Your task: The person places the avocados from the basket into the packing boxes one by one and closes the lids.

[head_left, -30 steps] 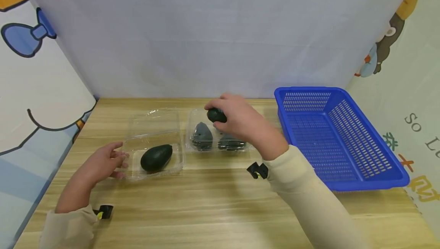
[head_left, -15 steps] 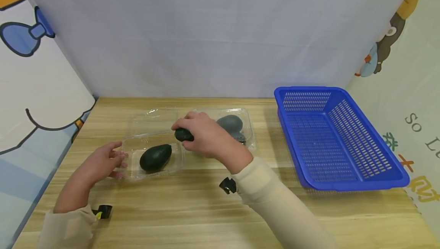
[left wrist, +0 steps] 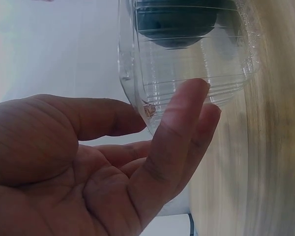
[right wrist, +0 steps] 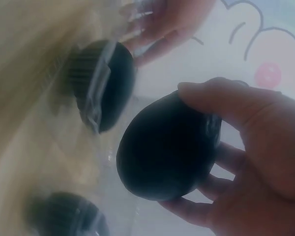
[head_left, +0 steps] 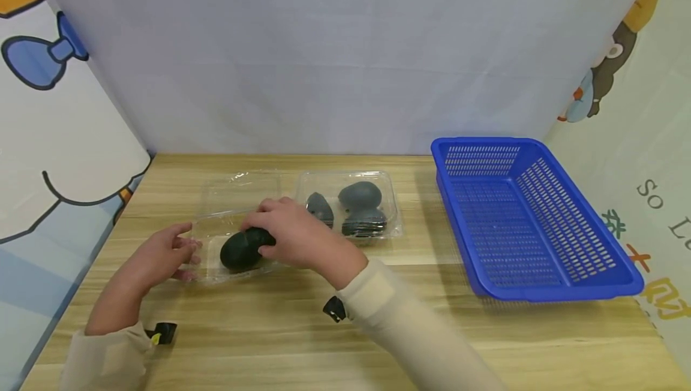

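Note:
My right hand [head_left: 297, 235] holds a dark green avocado [right wrist: 167, 147] between thumb and fingers, above the open clear plastic container [head_left: 210, 271] at the left. Inside that container lies another dark avocado [head_left: 237, 254], partly overlapped by the held one in the head view. At the container's left corner, my left hand [head_left: 164, 253] has its thumb on one side of the rim and its fingers against the outer wall, as the left wrist view [left wrist: 137, 167] shows. Beside it, a second clear container [head_left: 396, 205] holds several avocados [head_left: 360, 195] that look greyish through the plastic.
A blue perforated plastic basket [head_left: 459, 217] stands on the right of the wooden table [head_left: 259, 343]. The open container's clear lid [head_left: 237, 187] is folded back toward the pale curtain [head_left: 324, 67]. Printed cloths hang at both sides.
My right hand has carried the avocado leftward and toward me, from above the second container to above the open one. The left hand has stayed at its corner.

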`<state>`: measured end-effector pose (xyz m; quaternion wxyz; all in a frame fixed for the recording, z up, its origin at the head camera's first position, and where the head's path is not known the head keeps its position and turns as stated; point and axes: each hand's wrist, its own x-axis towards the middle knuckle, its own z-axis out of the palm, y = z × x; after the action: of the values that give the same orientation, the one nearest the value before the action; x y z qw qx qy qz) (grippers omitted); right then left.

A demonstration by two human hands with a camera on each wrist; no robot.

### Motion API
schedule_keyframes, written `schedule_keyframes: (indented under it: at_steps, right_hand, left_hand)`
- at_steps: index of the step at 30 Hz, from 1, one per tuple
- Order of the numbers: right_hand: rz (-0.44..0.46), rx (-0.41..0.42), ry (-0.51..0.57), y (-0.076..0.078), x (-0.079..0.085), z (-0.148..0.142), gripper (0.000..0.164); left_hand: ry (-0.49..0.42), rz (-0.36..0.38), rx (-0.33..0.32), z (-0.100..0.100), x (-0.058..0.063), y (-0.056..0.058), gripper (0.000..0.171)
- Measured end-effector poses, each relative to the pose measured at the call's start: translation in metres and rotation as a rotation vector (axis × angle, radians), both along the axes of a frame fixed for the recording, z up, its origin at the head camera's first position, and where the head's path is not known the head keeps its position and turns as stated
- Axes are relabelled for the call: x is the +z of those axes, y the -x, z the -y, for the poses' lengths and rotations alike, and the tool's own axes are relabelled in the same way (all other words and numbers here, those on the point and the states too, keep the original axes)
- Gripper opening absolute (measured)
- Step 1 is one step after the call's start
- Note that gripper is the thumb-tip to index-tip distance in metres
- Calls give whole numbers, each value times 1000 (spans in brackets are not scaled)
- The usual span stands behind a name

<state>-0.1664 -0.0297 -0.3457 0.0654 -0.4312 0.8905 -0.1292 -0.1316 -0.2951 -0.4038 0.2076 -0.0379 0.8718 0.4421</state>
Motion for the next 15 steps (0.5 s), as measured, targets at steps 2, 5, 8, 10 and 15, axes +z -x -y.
schedule_keyframes:
  at_steps: [2,5,8,10,15]
  right_hand:
    - [-12,13,-14,-1,-4,4,40]
    - [-16,26,-25,-4,-9,9,42]
    - [-18,48,-25,-6,-15,15,42]
    - [-19,61,-23,-7,-19,18,42]
    - [-29,67,-27,-9,-31,24,42]
  left_hand:
    - [-5,0,1,1,0,0,64]
    - [-8,-1,4,1,0,0,64]
    - [-7,-1,4,1,0,-1,64]
    - [-7,0,5,2,-1,-1,64]
    - [-22,0,6,3,-2,-1,65]
